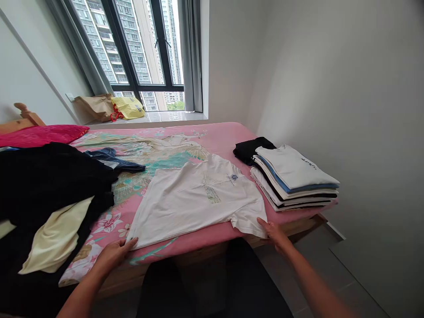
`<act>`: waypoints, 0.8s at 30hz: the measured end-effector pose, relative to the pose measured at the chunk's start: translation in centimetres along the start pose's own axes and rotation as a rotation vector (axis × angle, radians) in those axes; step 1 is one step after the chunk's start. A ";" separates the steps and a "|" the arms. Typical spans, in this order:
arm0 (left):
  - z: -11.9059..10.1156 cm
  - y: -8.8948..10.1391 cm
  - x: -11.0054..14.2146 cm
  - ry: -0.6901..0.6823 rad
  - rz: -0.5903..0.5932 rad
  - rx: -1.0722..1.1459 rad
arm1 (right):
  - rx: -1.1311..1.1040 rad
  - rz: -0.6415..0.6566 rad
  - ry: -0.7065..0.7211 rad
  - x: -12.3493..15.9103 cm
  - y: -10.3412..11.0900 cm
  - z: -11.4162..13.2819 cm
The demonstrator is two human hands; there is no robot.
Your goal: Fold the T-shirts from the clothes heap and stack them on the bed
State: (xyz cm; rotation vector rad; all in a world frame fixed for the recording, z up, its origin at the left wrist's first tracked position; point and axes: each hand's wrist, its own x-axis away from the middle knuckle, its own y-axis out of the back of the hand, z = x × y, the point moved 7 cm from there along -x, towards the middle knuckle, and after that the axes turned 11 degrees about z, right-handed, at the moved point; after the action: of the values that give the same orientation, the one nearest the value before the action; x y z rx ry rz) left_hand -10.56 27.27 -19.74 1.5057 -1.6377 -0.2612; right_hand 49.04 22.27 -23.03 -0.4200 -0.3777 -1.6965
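A white T-shirt [185, 201] with a small dark print on its chest lies spread sideways on the bed, its collar toward the far right. At the near left corner, my left hand [116, 255] pinches the shirt's hem between thumb and fingers. My right hand [272, 232] grips the edge of the near sleeve, thumb on top, at the bed's front edge. Beyond the right sleeve stands a stack of folded shirts [293, 176], a white one uppermost. Behind that stack sits a folded black garment [253, 149].
Loose black clothes [49, 181] heap up on the left, with a cream garment [58, 236] and blue jeans [115, 161] among them. The pink flowered bedsheet [225, 132] reaches the windowsill, where a brown paper bag [96, 107] and a yellow bag [129, 107] rest. A wall closes the right side.
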 end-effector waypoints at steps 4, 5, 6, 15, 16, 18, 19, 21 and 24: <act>0.2 -0.6 0.5 0.040 0.088 0.199 | -0.130 -0.053 0.046 0.2 -0.3 0.5; 0.1 -0.6 0.6 0.038 0.083 0.212 | -0.138 -0.066 0.040 0.2 -0.3 0.4; 0.0 -0.5 0.8 0.033 0.079 0.205 | -0.130 -0.073 0.028 0.2 -0.2 0.4; -1.5 0.7 1.6 0.029 -0.051 -0.137 | -0.001 -0.100 0.019 1.5 0.8 0.6; -1.5 0.6 1.9 0.035 -0.054 -0.161 | 0.007 -0.105 0.021 1.6 0.9 0.6; -1.4 0.3 2.5 0.044 -0.031 -0.183 | 0.032 -0.112 0.017 1.6 1.4 0.4; -1.3 0.0 2.9 0.045 -0.015 -0.186 | 0.060 -0.114 0.007 1.5 1.9 0.2; -1.3 -0.4 3.8 0.044 -0.003 -0.205 | 0.175 -0.111 -0.029 0.9 3.0 -0.5; -1.8 -0.6 5.3 0.049 -0.057 -0.280 | 0.502 -0.180 -0.054 0.1 5.6 -1.0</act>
State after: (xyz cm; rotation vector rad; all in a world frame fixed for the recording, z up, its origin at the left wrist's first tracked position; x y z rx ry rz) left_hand -8.29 23.08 -16.67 1.3355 -1.4539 -0.4622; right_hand 54.51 20.84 -23.76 -0.0618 -0.8774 -1.6909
